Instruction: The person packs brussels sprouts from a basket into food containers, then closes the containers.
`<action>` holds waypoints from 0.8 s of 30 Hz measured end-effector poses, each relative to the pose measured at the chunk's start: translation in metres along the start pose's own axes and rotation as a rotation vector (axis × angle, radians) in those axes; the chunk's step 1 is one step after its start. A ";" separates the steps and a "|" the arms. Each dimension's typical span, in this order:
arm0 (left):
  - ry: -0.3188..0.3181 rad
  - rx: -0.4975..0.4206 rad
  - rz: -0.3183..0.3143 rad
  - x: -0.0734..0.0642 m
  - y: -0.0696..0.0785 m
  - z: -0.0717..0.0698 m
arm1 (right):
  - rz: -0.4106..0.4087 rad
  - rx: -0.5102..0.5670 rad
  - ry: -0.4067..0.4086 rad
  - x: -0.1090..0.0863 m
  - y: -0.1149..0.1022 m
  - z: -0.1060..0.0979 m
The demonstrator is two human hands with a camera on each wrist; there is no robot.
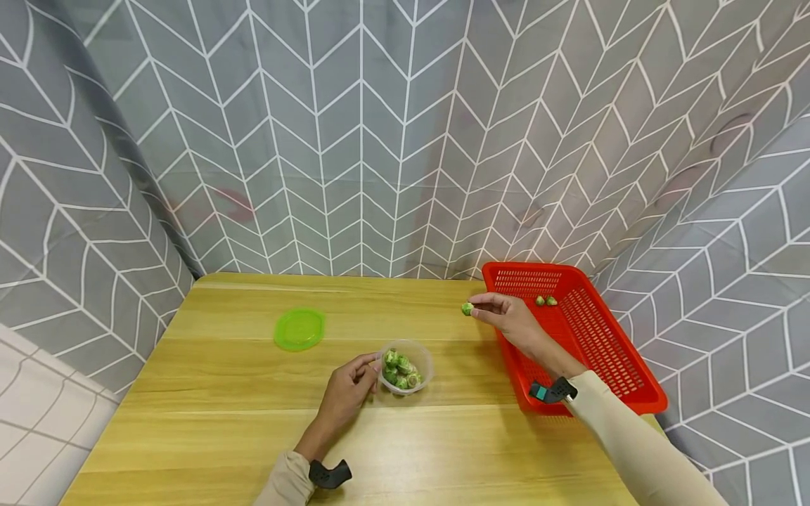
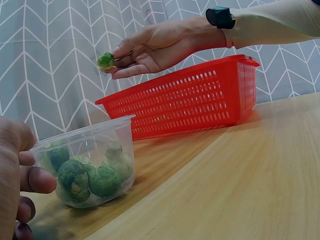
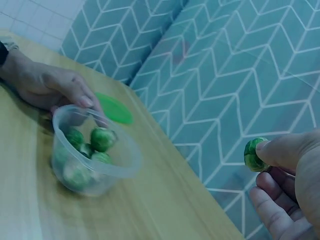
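Observation:
Between thumb and fingertips, my right hand [image 1: 508, 322] pinches a Brussels sprout [image 1: 467, 309], held in the air by the left rim of the red basket [image 1: 623, 337]. The same Brussels sprout [image 3: 254, 154] shows up close in the right wrist view. My left hand [image 1: 348, 390] holds the left side of a clear plastic tub [image 2: 127, 131] near its rim, with fingers curled. Several Brussels sprouts [image 2: 105, 180] lie inside that tub, which stands upright on the table. Two more Brussels sprouts [image 1: 545, 301] sit in the basket, near its far side.
A green lid [image 1: 299, 329] lies flat on the wooden table [image 1: 253, 414], left of the tub. A patterned grey curtain [image 1: 380, 140] hangs behind the table and at its sides. The basket stands along the table's right edge.

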State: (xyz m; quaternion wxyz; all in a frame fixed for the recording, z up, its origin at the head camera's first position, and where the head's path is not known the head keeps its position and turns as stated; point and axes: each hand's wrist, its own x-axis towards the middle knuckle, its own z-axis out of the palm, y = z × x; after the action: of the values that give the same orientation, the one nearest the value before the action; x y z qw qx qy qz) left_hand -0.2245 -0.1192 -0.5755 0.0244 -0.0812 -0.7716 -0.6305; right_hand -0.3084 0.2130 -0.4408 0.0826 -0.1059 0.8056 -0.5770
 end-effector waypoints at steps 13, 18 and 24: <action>-0.002 -0.021 0.001 0.001 -0.001 0.001 | 0.012 0.011 -0.125 -0.003 0.004 0.037; -0.005 -0.026 0.000 0.000 -0.002 0.001 | -0.010 0.004 -0.157 -0.004 0.004 0.048; -0.002 -0.015 0.009 0.000 -0.001 0.000 | -0.055 -0.026 -0.193 -0.007 0.003 0.064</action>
State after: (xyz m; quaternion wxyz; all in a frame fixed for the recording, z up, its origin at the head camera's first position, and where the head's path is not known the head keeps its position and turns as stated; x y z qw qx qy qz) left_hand -0.2242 -0.1196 -0.5760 0.0258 -0.0855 -0.7665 -0.6360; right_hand -0.2860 0.1578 -0.4643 0.1427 -0.1844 0.7981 -0.5556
